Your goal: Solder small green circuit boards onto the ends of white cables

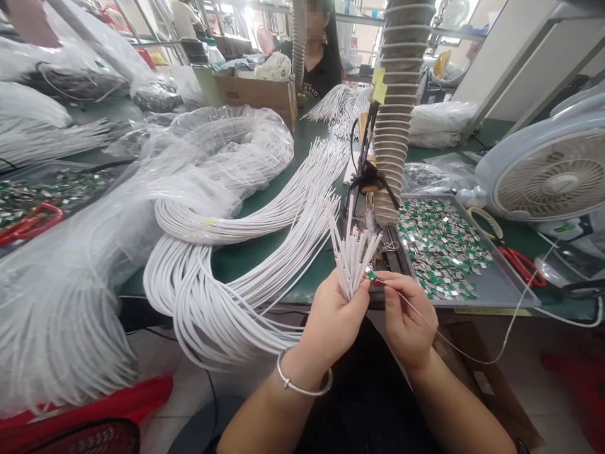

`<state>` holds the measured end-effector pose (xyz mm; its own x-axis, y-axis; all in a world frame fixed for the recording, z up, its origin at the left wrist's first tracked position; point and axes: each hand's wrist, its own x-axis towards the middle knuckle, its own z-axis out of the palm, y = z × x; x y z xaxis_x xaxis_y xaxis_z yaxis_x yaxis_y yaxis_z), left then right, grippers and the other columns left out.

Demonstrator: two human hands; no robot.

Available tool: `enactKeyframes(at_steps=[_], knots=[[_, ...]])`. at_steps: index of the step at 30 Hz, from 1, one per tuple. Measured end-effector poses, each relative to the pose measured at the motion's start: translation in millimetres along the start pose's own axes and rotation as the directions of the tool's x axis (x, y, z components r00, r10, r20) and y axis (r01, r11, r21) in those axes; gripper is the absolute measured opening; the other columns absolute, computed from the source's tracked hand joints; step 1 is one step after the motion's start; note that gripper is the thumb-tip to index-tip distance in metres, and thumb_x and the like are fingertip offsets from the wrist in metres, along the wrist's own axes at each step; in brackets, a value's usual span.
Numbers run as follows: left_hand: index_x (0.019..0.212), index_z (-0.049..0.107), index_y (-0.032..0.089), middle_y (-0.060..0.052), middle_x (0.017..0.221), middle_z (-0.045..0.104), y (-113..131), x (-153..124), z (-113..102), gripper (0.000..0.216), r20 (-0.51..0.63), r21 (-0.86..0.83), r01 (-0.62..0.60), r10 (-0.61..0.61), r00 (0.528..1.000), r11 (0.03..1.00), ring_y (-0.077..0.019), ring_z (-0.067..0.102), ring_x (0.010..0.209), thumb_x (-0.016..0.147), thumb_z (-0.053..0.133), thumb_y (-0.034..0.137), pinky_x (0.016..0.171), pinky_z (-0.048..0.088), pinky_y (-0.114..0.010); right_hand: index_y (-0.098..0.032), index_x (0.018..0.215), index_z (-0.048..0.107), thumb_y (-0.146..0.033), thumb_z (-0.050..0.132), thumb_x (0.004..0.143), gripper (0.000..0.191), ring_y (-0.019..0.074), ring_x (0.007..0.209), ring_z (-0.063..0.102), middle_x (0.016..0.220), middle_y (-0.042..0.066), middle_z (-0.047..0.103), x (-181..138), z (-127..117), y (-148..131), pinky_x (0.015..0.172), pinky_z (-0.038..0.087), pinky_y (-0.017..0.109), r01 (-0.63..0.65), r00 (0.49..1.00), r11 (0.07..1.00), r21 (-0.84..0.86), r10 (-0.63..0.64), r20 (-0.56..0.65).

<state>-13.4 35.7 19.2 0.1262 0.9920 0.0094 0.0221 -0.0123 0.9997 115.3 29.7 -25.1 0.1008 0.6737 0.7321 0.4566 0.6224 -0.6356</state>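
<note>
My left hand [333,318] is closed around a bundle of white cables [350,258] whose reddish tips fan upward. By its thumb, a small green circuit board [371,274] sits at the end of one cable. My right hand [411,318] pinches a thin solder wire [466,357] close to that board; the wire trails off to the right. Just beyond my hands, what looks like a soldering iron [369,195] points down on a stand, and its tip is hard to make out. The fingers of both hands partly cover the board and cables.
Long white cables [246,221] curve across the table at left, beside plastic-wrapped bundles [189,157]. At right lie a tray [513,290] of small boards, red-handled scissors [522,265] and a fan [562,180]. A ribbed hose [399,113] hangs ahead; a person [319,63] sits opposite.
</note>
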Motion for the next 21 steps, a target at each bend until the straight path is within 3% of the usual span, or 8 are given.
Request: enactKeyframes(at_steps=[12, 21], knots=[[0.097, 0.061, 0.013, -0.008, 0.101, 0.068, 5.7, 6.8, 2.3, 0.019, -0.050, 0.043, 0.006, -0.003, 0.999, 0.999, -0.0192, 0.061, 0.094, 0.081, 0.053, 0.020, 0.088, 0.044, -0.029, -0.021, 0.093, 0.057, -0.011, 0.051, 0.085, 0.014, 0.0184, 0.087, 0.067, 0.089, 0.006, 0.068, 8.4, 4.2, 0.7, 0.074, 0.057, 0.036, 0.030, 0.999, 0.998, -0.059, -0.031, -0.029], [0.097, 0.061, 0.013, -0.007, 0.101, 0.069, 7.9, 9.1, 3.1, 0.018, -0.050, 0.032, -0.011, 0.013, 0.999, 0.999, -0.0185, 0.061, 0.094, 0.082, 0.053, 0.020, 0.088, 0.044, -0.028, -0.022, 0.095, 0.057, -0.006, 0.051, 0.084, 0.020, 0.0162, 0.088, 0.065, 0.091, 0.005, 0.067, 12.6, 4.9, -2.1, 0.075, 0.056, 0.033, 0.064, 0.997, 0.995, -0.070, -0.066, -0.028]])
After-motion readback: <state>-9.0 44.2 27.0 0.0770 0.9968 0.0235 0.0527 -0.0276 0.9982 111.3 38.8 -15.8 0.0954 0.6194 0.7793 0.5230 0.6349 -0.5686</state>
